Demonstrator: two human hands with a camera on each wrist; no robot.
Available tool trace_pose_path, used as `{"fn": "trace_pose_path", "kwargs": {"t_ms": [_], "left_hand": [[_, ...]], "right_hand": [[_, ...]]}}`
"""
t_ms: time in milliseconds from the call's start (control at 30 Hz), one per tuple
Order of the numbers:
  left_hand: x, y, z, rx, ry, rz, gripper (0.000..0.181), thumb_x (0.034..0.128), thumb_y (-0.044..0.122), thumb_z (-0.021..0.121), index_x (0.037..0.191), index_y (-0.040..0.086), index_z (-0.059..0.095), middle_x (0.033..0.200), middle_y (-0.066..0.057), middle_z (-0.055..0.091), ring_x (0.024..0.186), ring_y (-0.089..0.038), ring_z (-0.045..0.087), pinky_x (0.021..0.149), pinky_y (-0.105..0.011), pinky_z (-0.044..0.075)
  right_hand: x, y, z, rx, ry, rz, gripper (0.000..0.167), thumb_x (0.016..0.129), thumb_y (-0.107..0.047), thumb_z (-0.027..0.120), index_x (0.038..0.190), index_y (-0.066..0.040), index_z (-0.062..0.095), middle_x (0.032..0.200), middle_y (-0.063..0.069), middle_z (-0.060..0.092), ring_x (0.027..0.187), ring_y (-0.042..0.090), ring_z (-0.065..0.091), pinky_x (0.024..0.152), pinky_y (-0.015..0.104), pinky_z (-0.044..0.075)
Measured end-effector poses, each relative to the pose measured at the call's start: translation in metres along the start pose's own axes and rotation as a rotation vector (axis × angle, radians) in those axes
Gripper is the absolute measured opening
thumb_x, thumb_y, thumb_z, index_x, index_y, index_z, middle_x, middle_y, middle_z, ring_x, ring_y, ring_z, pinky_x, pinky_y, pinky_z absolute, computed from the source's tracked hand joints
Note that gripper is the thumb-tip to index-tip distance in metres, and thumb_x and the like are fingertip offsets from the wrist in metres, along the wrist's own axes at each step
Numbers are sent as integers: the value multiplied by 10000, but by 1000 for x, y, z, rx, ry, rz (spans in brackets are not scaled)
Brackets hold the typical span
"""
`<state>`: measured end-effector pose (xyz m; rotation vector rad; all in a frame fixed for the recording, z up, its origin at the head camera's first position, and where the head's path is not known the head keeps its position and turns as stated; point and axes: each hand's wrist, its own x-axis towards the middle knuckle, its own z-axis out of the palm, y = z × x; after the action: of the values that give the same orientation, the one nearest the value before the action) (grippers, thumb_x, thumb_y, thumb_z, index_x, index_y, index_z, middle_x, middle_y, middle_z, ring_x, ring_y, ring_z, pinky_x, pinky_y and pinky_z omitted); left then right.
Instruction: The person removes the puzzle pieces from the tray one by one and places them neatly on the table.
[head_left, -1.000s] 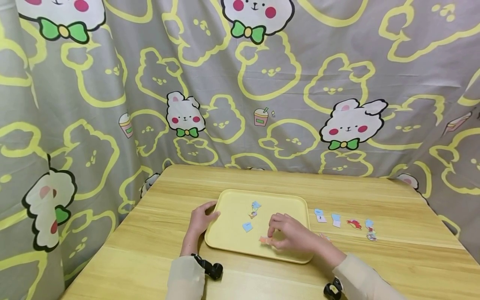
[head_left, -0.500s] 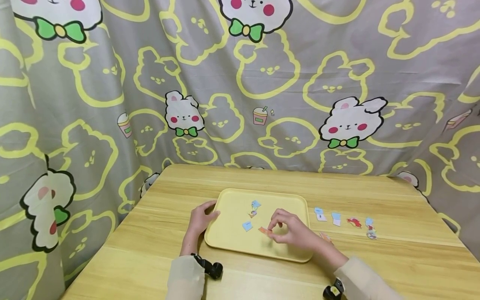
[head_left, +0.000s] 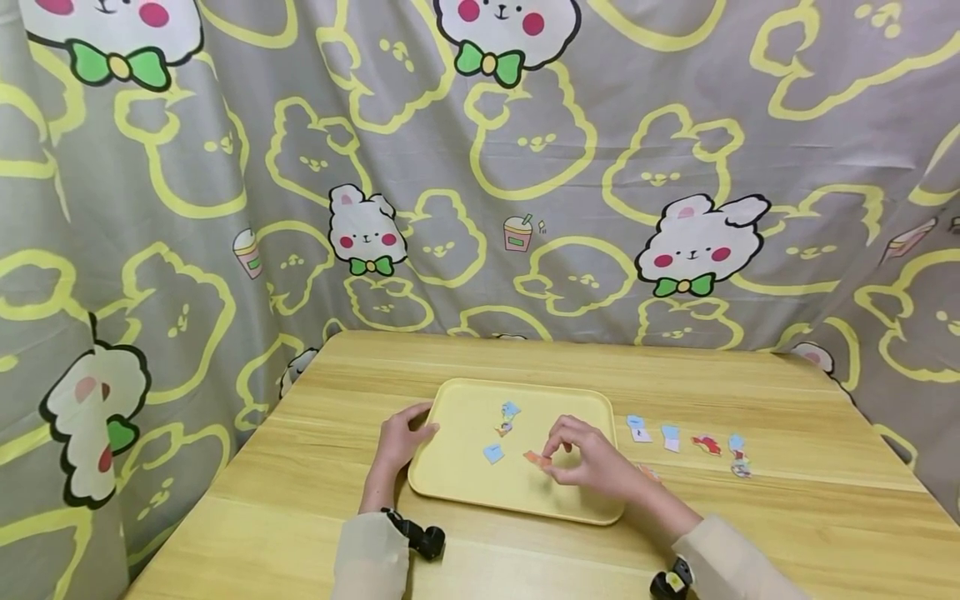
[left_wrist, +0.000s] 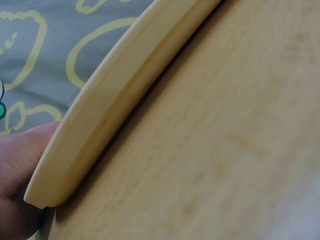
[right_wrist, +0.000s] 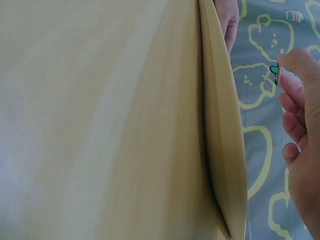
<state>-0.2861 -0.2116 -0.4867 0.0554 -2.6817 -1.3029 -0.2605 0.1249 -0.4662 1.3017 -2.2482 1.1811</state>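
Observation:
A yellow tray (head_left: 459, 398) lies on the wooden table. At its left end my left hand (head_left: 401, 435) holds the rim, thumb on top; the left wrist view shows only part of that hand (left_wrist: 20, 172) behind the tray's side wall (left_wrist: 100, 110). Over the tray's right half, my right hand (head_left: 588, 457) pinches a small orange puzzle piece (head_left: 534, 458) between thumb and forefinger. The right wrist view catches the piece (right_wrist: 279, 72) edge-on, raised above the rim. On the tray lie a blue piece (head_left: 493, 453) and a blue-and-yellow picture strip (head_left: 506, 418).
Right of the tray, on the table, lie blue-and-white pieces (head_left: 638, 429), a red piece (head_left: 707, 445) and a multicoloured strip (head_left: 739, 456). Another orange piece (head_left: 648, 472) is partly hidden behind my right forearm. A patterned grey curtain (head_left: 442, 300) hangs behind the table.
My right hand has shifted slightly away from the tray's near edge, carrying the orange puzzle piece, which is now turned differently. My left hand stays at the rim.

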Motion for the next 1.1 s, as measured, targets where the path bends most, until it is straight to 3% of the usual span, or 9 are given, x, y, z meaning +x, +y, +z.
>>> {"fn": "trace_pose_path", "kwargs": {"t_ms": [333,800,1100], "left_hand": [[0,0,0,-11,-6,-2,435,888,154,718,1311,100,634,1382,-175,590,1343,-386,492,1126,-517,418],[0,1,-1,-15,-14,-7,443,890,161,717,1320,104,628,1393,-176,581,1356,-389,474,1137,-520,403],[-1,1,-2,2,-6,14,431,885,152,719,1302,81,638,1370,-199,592,1336,-407,489,1120,-532,416]], "right_hand": [[-4,1,-9,-16,-1,15,215,753,-40,789,865,-159,648,861,-41,572,765,189,524,640,267,477],[-23,7,-30,-104,19,65,246,745,-50,795,857,-209,643,856,-86,570,743,133,485,623,223,438],[-37,14,-41,-150,56,6,255,743,-38,794,852,-210,641,838,-77,556,738,121,468,612,222,421]]}}
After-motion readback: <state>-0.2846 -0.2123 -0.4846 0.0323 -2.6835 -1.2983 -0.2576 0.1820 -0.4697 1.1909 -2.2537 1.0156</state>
